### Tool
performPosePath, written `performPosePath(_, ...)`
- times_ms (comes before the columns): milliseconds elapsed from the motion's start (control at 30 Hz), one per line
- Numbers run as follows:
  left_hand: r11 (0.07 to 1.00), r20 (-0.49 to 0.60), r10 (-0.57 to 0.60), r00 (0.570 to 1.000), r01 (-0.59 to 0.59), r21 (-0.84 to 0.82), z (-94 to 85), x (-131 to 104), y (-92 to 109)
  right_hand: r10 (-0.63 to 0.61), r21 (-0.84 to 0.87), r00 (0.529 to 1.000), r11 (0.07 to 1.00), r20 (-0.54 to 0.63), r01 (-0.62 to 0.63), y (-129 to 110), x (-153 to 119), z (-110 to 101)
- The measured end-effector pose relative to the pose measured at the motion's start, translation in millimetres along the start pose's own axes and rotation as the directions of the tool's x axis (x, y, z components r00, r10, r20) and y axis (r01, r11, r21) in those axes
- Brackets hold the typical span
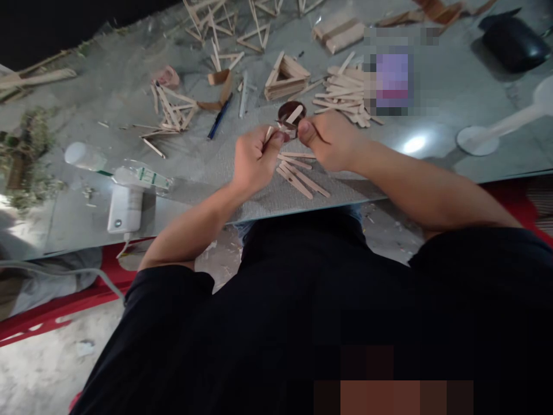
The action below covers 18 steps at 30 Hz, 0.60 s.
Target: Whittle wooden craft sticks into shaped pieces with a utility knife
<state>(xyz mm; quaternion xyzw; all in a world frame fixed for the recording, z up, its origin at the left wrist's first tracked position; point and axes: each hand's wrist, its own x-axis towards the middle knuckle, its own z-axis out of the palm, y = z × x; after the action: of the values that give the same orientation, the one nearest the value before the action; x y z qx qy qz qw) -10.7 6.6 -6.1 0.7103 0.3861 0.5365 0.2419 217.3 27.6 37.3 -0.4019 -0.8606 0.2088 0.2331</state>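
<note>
My left hand is closed, thumb against the fingers, with the pale end of a wooden craft stick showing at its grip. Just to the right, my right hand is pinched shut, its fingertips close to the left ones; whatever lies in that pinch is too small to make out. Between the hands, another craft stick slants across a small dark brown round dish. Several loose craft sticks lie fanned out below the hands, near the table's front edge. Beyond the dish stands a triangular stack of sticks.
A pile of craft sticks lies beside a blurred purple item. Stick frames, a blue pen and a bottle are leftward. A white charger has a cable. Rightward are a lamp base and black pouch.
</note>
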Motion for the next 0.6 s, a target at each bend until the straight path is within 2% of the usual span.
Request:
performPosePath(200, 0.997, 0.075, 0.048, 0.996, -0.052, 0.061, -5.3, -1, -3, 0.032, -0.128, 0.999, 0.991, 0.004, -0.031, -5, -1, 1)
performPosePath(367, 0.994, 0.126, 0.026, 0.992, -0.039, 0.099, -2.9, -5, -2, 0.054, -0.129, 0.998, 0.990, 0.031, -0.049, -5, -2, 5)
performPosePath(467, 0.993, 0.103, 0.033, 0.994, -0.044, 0.109, 1.7, -7, -1, 0.041, -0.078, 0.999, 0.996, -0.012, -0.042, -3, -1, 10)
performPosePath(600, 0.990, 0.014, 0.040, 0.999, -0.042, 0.135, 6.6, -8, 8, 0.008, 0.009, 0.997, 1.000, -0.073, -0.008, -4, -1, 11)
